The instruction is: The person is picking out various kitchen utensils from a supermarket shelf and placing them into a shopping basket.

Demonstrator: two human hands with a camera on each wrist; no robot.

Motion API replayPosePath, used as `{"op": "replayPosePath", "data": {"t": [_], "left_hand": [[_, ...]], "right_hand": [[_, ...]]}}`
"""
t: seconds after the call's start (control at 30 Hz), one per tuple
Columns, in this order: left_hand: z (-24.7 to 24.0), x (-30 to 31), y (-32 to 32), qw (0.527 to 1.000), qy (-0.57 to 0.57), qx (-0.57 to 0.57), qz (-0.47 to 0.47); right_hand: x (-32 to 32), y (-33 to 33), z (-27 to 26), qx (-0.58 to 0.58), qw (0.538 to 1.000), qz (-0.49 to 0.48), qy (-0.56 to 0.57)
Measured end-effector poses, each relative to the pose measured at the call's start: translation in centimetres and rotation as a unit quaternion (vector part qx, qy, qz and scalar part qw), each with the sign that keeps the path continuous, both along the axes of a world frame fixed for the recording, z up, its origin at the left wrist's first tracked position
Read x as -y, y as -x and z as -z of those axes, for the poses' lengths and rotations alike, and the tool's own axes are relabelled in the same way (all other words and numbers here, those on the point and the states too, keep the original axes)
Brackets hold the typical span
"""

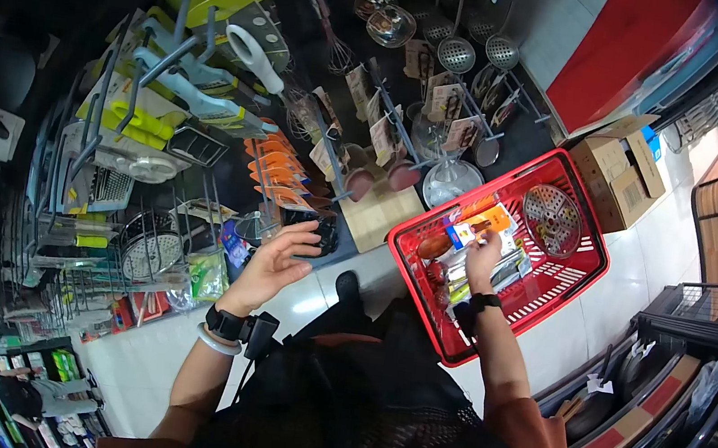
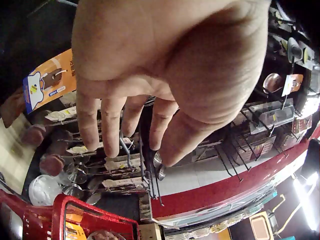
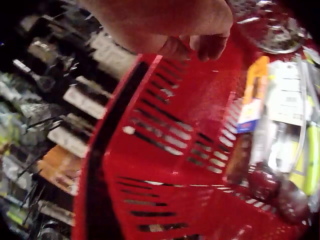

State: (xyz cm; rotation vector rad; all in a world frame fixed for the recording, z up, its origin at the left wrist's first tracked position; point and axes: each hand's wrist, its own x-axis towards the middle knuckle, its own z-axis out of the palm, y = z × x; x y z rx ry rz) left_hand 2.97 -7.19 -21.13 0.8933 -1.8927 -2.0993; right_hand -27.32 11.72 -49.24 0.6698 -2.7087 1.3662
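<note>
My right hand (image 1: 483, 263) reaches down into a red shopping basket (image 1: 538, 308), over an orange-and-blue carded package (image 1: 494, 219). In the right wrist view, that package (image 3: 253, 90) lies in the basket apart from the loosely bent fingers, and nothing shows in the hand. Other packaged utensils lie around it, and a round perforated metal plate (image 1: 552, 220) sits at the basket's far end. My left hand (image 1: 273, 269) hovers before the rack with relaxed fingers, holding nothing. Nearest to it hang several orange carded packages (image 1: 280, 168).
Whisks, skimmers (image 1: 456, 54) and ladles hang on hooks ahead. Graters (image 1: 100, 190) and other kitchen tools fill the left rack. A pale wooden board (image 1: 378, 217) stands beside the basket, and a cardboard box (image 1: 618, 181) behind it. Shelves of pans (image 1: 594, 404) stand at right.
</note>
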Motion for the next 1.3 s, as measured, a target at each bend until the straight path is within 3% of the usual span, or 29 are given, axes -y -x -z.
{"op": "replayPosePath", "data": {"t": [0.13, 0.27, 0.33, 0.47, 0.53, 0.6, 0.67, 0.73, 0.77, 0.87, 0.9, 0.93, 1.07, 1.13, 1.17, 1.2, 1.3], "left_hand": [[0.2, 0.2, -1.1, 0.997, -0.026, 0.017, -0.072], [1.1, 1.2, -3.7, 0.993, 0.008, -0.017, -0.118], [1.1, 1.8, -4.7, 0.984, 0.006, -0.067, -0.168], [2.0, 2.9, -5.8, 0.977, 0.030, -0.069, -0.197], [1.9, 3.8, -5.7, 0.976, 0.070, -0.038, -0.202], [2.6, 5.3, -5.6, 0.971, 0.129, 0.003, -0.202], [4.6, 7.6, -5.5, 0.960, 0.200, 0.066, -0.187], [5.6, 9.1, -4.7, 0.938, 0.260, 0.123, -0.195], [5.9, 9.8, -4.4, 0.927, 0.297, 0.142, -0.177], [6.0, 10.9, -3.9, 0.911, 0.366, 0.147, -0.119], [5.9, 10.9, -3.7, 0.902, 0.401, 0.135, -0.083], [6.1, 10.8, -3.7, 0.905, 0.397, 0.130, -0.079], [6.4, 10.2, -3.8, 0.924, 0.353, 0.120, -0.084], [5.9, 9.7, -3.8, 0.915, 0.343, 0.210, -0.034], [6.6, 9.4, -4.0, 0.896, 0.411, 0.166, -0.032], [7.0, 9.0, -4.1, 0.897, 0.410, 0.165, -0.030], [8.4, 7.6, -4.8, 0.946, 0.302, 0.108, -0.043]], "right_hand": [[7.4, -5.4, -11.9, 0.100, 0.976, -0.150, 0.123], [10.9, -12.3, -14.7, 0.055, 0.921, -0.371, 0.110], [12.9, -15.1, -14.6, 0.140, 0.881, -0.445, 0.079], [18.6, -18.5, -12.8, 0.118, 0.887, -0.444, 0.037], [21.3, -19.7, -11.7, 0.096, 0.920, -0.381, 0.000], [23.3, -19.8, -10.4, 0.139, 0.908, -0.392, -0.043], [23.7, -19.9, -11.6, 0.141, 0.904, -0.395, -0.082], [23.9, -19.9, -11.5, 0.231, 0.897, -0.369, -0.078], [23.6, -20.3, -11.3, 0.176, 0.916, -0.361, -0.011], [22.3, -20.1, -10.7, 0.167, 0.907, -0.378, -0.076], [21.6, -20.1, -10.5, 0.170, 0.904, -0.389, -0.040], [20.8, -20.2, -11.7, 0.211, 0.898, -0.383, -0.045], [18.3, -20.5, -12.1, 0.194, 0.891, -0.408, -0.051], [17.3, -20.4, -12.6, 0.172, 0.891, -0.417, -0.055], [16.9, -20.2, -12.9, 0.175, 0.884, -0.429, -0.055], [16.6, -20.2, -13.8, 0.178, 0.877, -0.442, -0.055], [15.1, -19.7, -14.9, 0.176, 0.876, -0.439, -0.094]]}}
